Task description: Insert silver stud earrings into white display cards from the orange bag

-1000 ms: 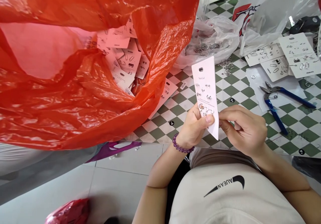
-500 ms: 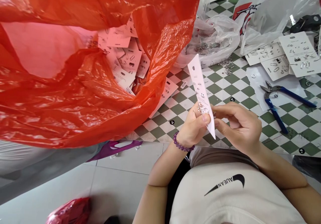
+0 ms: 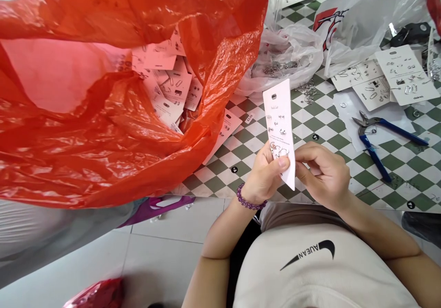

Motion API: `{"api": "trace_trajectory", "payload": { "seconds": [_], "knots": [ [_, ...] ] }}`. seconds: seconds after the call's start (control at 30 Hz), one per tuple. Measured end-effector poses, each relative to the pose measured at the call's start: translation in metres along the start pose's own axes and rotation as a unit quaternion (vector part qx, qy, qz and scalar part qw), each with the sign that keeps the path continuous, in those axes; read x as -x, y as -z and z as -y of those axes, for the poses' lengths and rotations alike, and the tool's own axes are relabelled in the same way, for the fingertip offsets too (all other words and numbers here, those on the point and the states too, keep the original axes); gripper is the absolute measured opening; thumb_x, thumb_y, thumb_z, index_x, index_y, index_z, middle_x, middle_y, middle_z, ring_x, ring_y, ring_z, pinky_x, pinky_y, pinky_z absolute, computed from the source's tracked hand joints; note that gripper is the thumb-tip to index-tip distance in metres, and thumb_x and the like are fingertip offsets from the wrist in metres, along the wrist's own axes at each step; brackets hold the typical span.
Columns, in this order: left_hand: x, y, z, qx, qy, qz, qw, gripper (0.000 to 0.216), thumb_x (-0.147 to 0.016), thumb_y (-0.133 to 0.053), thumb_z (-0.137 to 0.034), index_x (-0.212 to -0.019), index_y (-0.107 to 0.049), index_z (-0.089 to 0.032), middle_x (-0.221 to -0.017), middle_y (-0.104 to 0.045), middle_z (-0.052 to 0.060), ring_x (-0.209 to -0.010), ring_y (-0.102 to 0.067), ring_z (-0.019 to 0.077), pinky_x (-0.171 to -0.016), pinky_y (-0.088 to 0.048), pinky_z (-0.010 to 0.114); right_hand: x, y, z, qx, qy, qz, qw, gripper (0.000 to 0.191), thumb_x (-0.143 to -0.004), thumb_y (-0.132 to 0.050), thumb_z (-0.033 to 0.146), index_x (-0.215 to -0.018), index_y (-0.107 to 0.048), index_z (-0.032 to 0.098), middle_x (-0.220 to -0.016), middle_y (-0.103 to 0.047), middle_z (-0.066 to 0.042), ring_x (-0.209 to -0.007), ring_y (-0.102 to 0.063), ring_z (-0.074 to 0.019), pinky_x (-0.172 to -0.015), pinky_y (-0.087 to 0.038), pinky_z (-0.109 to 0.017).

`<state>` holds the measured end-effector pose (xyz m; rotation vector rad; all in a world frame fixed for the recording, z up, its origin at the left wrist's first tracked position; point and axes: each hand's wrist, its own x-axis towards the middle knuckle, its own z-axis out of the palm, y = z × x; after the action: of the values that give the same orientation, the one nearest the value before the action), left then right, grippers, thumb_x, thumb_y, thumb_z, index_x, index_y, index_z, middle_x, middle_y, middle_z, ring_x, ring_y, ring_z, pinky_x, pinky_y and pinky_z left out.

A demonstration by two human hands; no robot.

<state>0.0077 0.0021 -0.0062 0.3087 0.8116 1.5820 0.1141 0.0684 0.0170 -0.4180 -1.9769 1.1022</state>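
Observation:
A tall white jewellery card (image 3: 279, 115) with small studs and rings stands upright above the table's near edge. My left hand (image 3: 263, 177), with a purple bead bracelet at the wrist, pinches its lower part, thumb on the front over the rings. My right hand (image 3: 324, 172) is closed against the card's lower right edge and back; its fingertips are hidden behind the card. A big red plastic bag (image 3: 103, 128) lies open at the left, with several similar cards (image 3: 172, 92) inside.
Green-and-white checked tablecloth (image 3: 310, 128). Blue-handled pliers (image 3: 379, 138) lie at the right. More filled cards (image 3: 403, 76) sit at the far right. White plastic bags (image 3: 292, 53) with small metal parts lie behind the card. Tiled floor (image 3: 161, 248) shows below.
The card turned edge-on half a second ago and now faces me again. Both hands stay on its lower end; the view shifted slightly.

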Motion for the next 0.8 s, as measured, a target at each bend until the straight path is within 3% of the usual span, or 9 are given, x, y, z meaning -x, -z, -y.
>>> {"api": "trace_trajectory", "payload": {
  "seconds": [0.2, 0.3, 0.4, 0.5, 0.6, 0.7, 0.8],
  "knots": [
    [-0.004, 0.003, 0.003, -0.035, -0.029, -0.01, 0.999, 0.05, -0.062, -0.081, -0.047, -0.092, -0.053, -0.02, -0.07, -0.054, -0.004, -0.051, -0.044, 0.006, -0.045, -0.037, 0.02, 0.003, 0.004, -0.005, -0.001, -0.002, 0.013, 1.0, 0.009, -0.084, -0.064, 0.01, -0.084, -0.067, 0.019, -0.074, -0.068, -0.001, -0.065, -0.064, -0.0123, -0.058, -0.052, -0.024],
    [-0.007, 0.006, 0.002, -0.076, -0.054, -0.066, 0.993, 0.054, -0.06, -0.083, -0.044, -0.098, -0.053, -0.02, -0.087, -0.063, 0.001, -0.069, -0.058, 0.0113, -0.059, -0.049, 0.023, 0.003, 0.01, -0.008, -0.009, -0.088, 0.029, 0.996, 0.008, -0.086, -0.064, 0.017, -0.089, -0.069, 0.022, -0.078, -0.069, 0.0, -0.068, -0.063, -0.0128, -0.06, -0.052, -0.024],
    [-0.007, 0.007, 0.002, -0.166, -0.106, -0.133, 0.971, 0.053, -0.063, -0.083, -0.043, -0.101, -0.052, -0.021, -0.102, -0.064, 0.004, -0.09, -0.062, 0.0167, -0.077, -0.051, 0.029, 0.006, 0.016, -0.014, -0.063, -0.147, 0.031, 0.987, 0.02, -0.095, -0.052, 0.027, -0.105, -0.069, 0.025, -0.095, -0.07, -0.003, -0.084, -0.066, -0.0155, -0.07, -0.055, -0.027],
    [-0.004, 0.006, 0.01, -0.319, -0.173, -0.171, 0.916, 0.049, -0.065, -0.081, -0.043, -0.097, -0.052, -0.02, -0.096, -0.063, 0.004, -0.088, -0.061, 0.0171, -0.077, -0.05, 0.03, 0.009, 0.017, -0.022, -0.083, -0.14, 0.003, 0.987, 0.024, -0.094, -0.054, 0.034, -0.112, -0.067, 0.025, -0.104, -0.069, -0.005, -0.092, -0.066, -0.0186, -0.076, -0.056, -0.031],
    [-0.006, 0.006, 0.022, -0.436, -0.227, -0.148, 0.858, 0.041, -0.075, -0.072, -0.044, -0.101, -0.051, -0.019, -0.087, -0.062, 0.003, -0.076, -0.06, 0.0153, -0.067, -0.049, 0.028, 0.011, 0.015, -0.029, -0.038, -0.147, -0.05, 0.987, 0.02, -0.09, -0.059, 0.033, -0.105, -0.069, 0.024, -0.098, -0.07, -0.005, -0.087, -0.066, -0.0184, -0.074, -0.055, -0.029],
    [-0.011, 0.008, 0.021, -0.491, -0.347, -0.117, 0.79, 0.042, -0.086, -0.059, -0.043, -0.119, -0.046, -0.02, -0.115, -0.058, 0.012, -0.095, -0.06, 0.0201, -0.078, -0.052, 0.034, 0.012, 0.021, -0.03, -0.055, -0.153, -0.104, 0.981, 0.018, -0.089, -0.06, 0.033, -0.101, -0.07, 0.023, -0.094, -0.072, -0.004, -0.084, -0.067, -0.0183, -0.071, -0.056, -0.029],
    [0.0, 0.006, -0.008, -0.457, -0.497, -0.135, 0.725, 0.04, -0.092, -0.05, -0.037, -0.129, -0.042, -0.025, -0.133, -0.047, 0.012, -0.11, -0.055, 0.0202, -0.089, -0.051, 0.038, 0.021, 0.047, -0.026, -0.066, -0.125, -0.188, 0.972, 0.016, -0.083, -0.066, 0.033, -0.095, -0.07, 0.023, -0.089, -0.071, -0.003, -0.081, -0.067, -0.0177, -0.067, -0.057, -0.029]
  ]
}}
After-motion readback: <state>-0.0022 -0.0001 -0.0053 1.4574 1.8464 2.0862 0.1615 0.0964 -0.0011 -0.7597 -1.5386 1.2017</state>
